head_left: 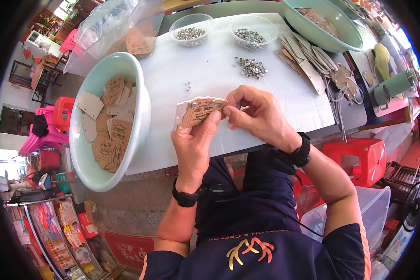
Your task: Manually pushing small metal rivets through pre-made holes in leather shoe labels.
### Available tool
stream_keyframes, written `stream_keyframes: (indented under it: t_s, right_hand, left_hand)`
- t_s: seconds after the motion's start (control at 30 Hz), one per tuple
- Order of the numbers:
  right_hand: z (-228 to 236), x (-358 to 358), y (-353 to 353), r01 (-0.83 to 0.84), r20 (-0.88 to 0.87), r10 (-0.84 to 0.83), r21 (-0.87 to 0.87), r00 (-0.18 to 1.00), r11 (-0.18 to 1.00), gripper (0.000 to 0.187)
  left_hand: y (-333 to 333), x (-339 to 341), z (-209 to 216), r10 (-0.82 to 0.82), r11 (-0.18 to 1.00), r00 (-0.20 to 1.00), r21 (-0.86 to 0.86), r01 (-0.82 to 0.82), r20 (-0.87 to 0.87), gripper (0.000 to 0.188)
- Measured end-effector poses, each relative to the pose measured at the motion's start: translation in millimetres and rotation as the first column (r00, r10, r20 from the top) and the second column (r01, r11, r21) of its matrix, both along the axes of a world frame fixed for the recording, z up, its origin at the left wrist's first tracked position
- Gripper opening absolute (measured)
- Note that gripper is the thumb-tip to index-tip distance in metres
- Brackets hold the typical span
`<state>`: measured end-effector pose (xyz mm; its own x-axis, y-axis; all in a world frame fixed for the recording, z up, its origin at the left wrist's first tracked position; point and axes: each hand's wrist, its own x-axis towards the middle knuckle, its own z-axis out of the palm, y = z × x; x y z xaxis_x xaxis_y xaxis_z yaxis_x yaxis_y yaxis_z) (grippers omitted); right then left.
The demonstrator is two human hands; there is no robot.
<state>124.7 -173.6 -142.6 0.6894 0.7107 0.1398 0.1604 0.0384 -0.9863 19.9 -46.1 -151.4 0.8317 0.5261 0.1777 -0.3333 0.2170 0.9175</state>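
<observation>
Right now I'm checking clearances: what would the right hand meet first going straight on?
Probably the brown card in the left hand; the right hand seems to touch its edge, though depth is unclear.

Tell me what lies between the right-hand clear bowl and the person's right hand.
In the head view, a loose pile of small metal pieces lies on the white sheet between that clear bowl and the right hand.
</observation>
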Motion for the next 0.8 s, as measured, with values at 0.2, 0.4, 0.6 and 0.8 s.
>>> stream_keyframes:
  t_s: [0.2, 0.4, 0.6, 0.8]
  right_hand:
    - [-2.1, 0.6, 0.2, -0.005, -0.029, 0.006, 0.041, 1.0, 0.999, 0.013]
    - [-3.5, 1.6, 1.3, 0.015, -0.066, -0.011, 0.064, 0.998, 0.998, 0.014]
    - [-3.5, 0.8, 1.9, 0.03, -0.062, -0.026, 0.06, 0.998, 0.998, 0.013]
    - [-4.1, 0.9, 1.7, 0.014, -0.066, -0.01, 0.054, 0.998, 0.998, 0.013]
  left_hand:
    - [3.7, 2.7, 2.3, -0.088, 0.996, 0.996, -0.033, 0.088, 0.002, 0.023]
    - [-1.3, 4.7, 4.3, -0.041, 0.999, 0.998, 0.01, 0.041, -0.045, 0.023]
    - [-0.8, 4.2, 2.8, -0.027, 0.998, 0.999, 0.061, 0.03, -0.045, 0.024]
    - [-1.3, 3.1, 2.6, -0.008, 0.997, 0.999, 0.08, 0.011, -0.043, 0.023]
